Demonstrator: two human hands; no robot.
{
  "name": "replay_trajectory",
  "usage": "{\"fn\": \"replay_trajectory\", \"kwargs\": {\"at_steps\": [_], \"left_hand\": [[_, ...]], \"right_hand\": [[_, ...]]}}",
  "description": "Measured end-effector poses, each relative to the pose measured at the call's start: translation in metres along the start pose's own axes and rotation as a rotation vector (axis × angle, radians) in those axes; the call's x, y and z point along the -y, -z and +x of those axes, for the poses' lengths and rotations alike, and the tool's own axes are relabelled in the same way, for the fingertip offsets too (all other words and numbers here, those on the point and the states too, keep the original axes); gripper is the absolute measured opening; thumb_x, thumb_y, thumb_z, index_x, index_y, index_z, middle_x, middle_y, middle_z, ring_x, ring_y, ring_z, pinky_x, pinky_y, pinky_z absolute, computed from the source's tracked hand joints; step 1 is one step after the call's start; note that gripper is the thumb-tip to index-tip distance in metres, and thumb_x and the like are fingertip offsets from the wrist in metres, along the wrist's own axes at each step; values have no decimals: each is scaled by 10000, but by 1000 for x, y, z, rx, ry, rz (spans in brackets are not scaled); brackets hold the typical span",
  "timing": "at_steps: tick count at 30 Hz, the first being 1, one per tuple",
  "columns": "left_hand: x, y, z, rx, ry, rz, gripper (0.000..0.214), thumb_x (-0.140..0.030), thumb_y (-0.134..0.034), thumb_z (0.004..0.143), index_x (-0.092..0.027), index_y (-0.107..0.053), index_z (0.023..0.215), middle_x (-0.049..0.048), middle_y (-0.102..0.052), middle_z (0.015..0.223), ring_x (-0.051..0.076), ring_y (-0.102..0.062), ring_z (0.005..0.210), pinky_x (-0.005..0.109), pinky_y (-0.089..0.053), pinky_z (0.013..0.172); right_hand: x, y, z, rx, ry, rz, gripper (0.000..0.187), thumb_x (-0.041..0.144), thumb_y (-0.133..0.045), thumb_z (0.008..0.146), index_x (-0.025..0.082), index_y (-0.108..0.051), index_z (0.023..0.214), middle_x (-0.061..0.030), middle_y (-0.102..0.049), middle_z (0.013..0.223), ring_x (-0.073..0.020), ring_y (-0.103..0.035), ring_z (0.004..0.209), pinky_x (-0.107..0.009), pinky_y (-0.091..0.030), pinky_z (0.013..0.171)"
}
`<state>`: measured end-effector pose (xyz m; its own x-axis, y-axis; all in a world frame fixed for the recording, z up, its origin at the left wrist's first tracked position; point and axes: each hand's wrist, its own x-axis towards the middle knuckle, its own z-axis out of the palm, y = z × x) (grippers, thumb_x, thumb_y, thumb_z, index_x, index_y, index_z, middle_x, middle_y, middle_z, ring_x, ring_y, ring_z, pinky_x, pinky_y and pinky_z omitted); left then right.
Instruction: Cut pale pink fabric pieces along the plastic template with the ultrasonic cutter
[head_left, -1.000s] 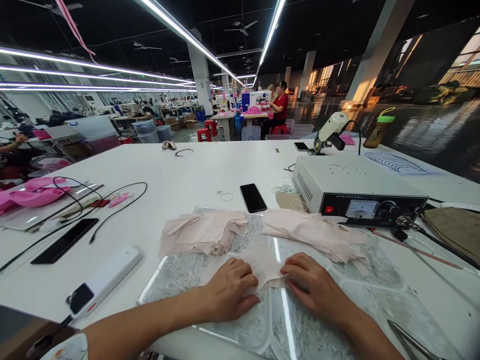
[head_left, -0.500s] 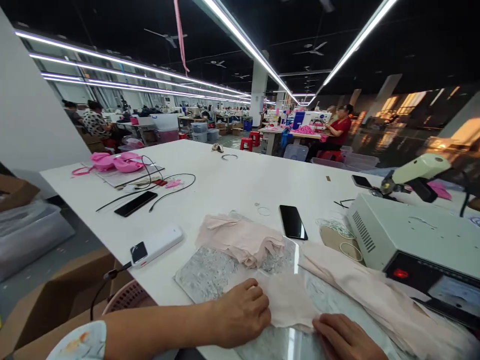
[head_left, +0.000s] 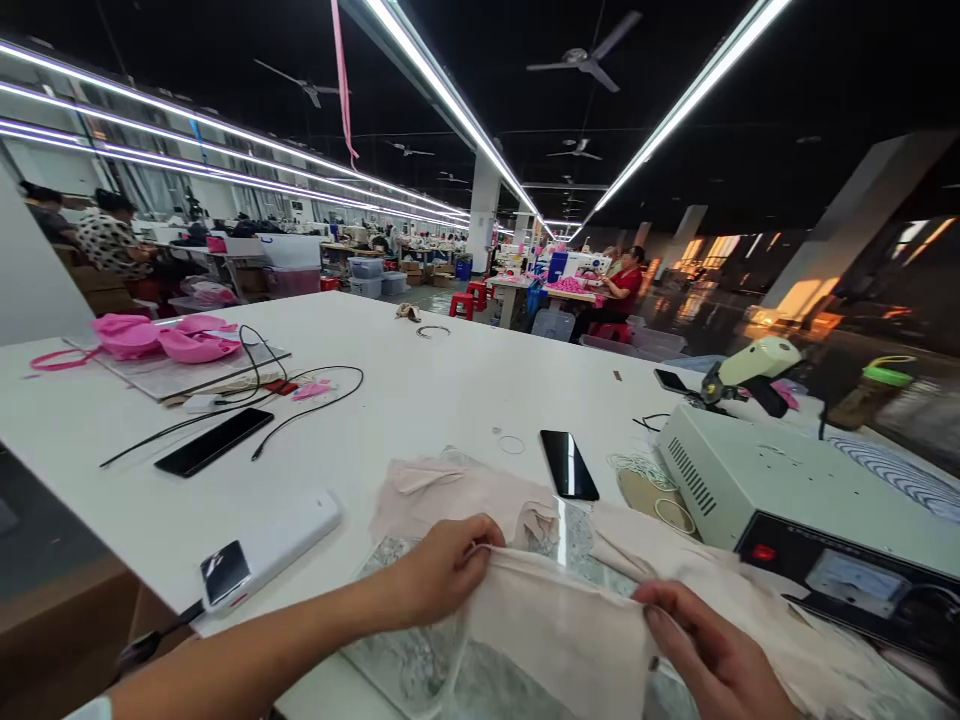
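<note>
Left hand [head_left: 448,572], lower centre of frame: thumb and forefinger closed in a pinch on the upper left corner of a thin pale-pink fabric piece [head_left: 559,625], other fingers curled in. Right hand [head_left: 712,645], lower right: thumb and fingertips closed at the piece's upper right corner, rest of the fingers loosely bent. Fabric was spread between the two hands at bottom centre, top edge nearly straight, over a grey-white marbled glossy board [head_left: 412,665]. Couldn't tell whether its lower part touched the board.

Pale-pink stacked fabric pile [head_left: 442,490] sat just beyond the left hand; second pale-pink fabric pile [head_left: 757,598] lay just beyond the right hand, running to the lower right. Black glossy phone [head_left: 570,465] was near both piles, right of centre. Grey-green metal control box [head_left: 817,480] stood at right, red switch on its front, with tangled pale cord loops [head_left: 641,470] beside it.

Left side: white rectangular power bank [head_left: 285,550] with a dark display, black slab-shaped device [head_left: 215,442] above it, bright pink moulded fabric cups [head_left: 165,338] further up. All on a white table [head_left: 442,390].
</note>
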<state>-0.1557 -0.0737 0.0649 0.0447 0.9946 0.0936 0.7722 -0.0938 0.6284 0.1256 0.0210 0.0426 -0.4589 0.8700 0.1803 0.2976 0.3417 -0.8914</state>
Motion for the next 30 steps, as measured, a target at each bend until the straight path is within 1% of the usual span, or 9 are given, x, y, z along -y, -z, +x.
{"fn": "replay_trajectory", "kwargs": {"at_steps": [4, 8, 10, 13, 17, 21, 23, 26, 30], "left_hand": [[36, 34, 21, -85, 86, 61, 304, -265, -321, 942, -186, -602, 1025, 19, -652, 837, 165, -559, 703, 257, -434, 643], [73, 56, 41, -102, 114, 175, 337, -315, -324, 933, -197, -632, 1002, 35, -661, 837, 211, -605, 745, 311, -459, 695], [83, 61, 48, -122, 97, 246, 324, -304, -375, 895, -177, -649, 1014, 87, -660, 971, 249, -625, 802, 363, -470, 737], [78, 55, 60, -141, -45, 354, 321, -305, -392, 927, -209, -654, 1085, 91, -640, 1098, 263, -637, 881, 390, -484, 786], [26, 19, 87, 75, -338, 476, 242, -134, -463, 942, -179, -653, 1086, 90, -641, 1107, 248, -642, 991, 395, -494, 871], [-37, -41, 136, 269, -487, 462, 120, -197, -676, 881, -186, -675, 1001, 57, -659, 1079, 235, -640, 1012, 383, -497, 925], [-59, -71, 160, 344, -516, 474, 225, -263, -717, 869, -159, -657, 1060, 76, -649, 1109, 243, -631, 1030, 405, -506, 929], [-75, -106, 185, 424, -502, 510, 295, -323, -607, 964, -140, -587, 1195, 94, -602, 1188, 226, -622, 1025, 425, -537, 879], [-75, -121, 200, 435, -472, 511, 298, -318, -581, 981, -153, -569, 1229, 98, -584, 1219, 222, -619, 1028, 416, -544, 869]], "right_hand": [[20, -31, 57, 93, -43, 74, 407, 552, -478, 919, 176, -630, 945, 2, -594, 700, -142, -583, 582, -303, -525, 609], [11, -73, 107, 51, -63, -7, 355, 390, -594, 917, 176, -574, 1199, -82, -603, 1174, -205, -625, 962, -405, -545, 796], [-2, -78, 115, -30, -50, -72, 360, 378, -592, 919, 190, -566, 1225, -94, -577, 1242, -223, -605, 1036, -441, -527, 856], [-31, -58, 95, -124, -40, -145, 347, 380, -585, 924, 196, -571, 1217, -92, -582, 1234, -215, -609, 1019, -430, -531, 849], [-78, 3, 32, -251, -27, -288, 318, 388, -583, 924, 184, -590, 1169, -78, -613, 1155, -195, -627, 950, -400, -545, 803], [-113, 55, -10, -463, 0, -496, 312, 433, -545, 925, 180, -607, 1098, -74, -636, 1034, -179, -635, 824, -382, -556, 737], [-124, 63, -15, -546, 22, -597, 338, 454, -534, 915, 198, -608, 1123, -102, -618, 1121, -222, -631, 931, -428, -549, 798], [-134, 62, -11, -591, 48, -710, 339, 410, -571, 915, 199, -588, 1180, -97, -588, 1212, -242, -597, 1053, -459, -521, 864], [-142, 59, -5, -576, 79, -794, 315, 382, -580, 926, 203, -588, 1185, -87, -590, 1215, -211, -606, 1017, -423, -528, 850]]}}
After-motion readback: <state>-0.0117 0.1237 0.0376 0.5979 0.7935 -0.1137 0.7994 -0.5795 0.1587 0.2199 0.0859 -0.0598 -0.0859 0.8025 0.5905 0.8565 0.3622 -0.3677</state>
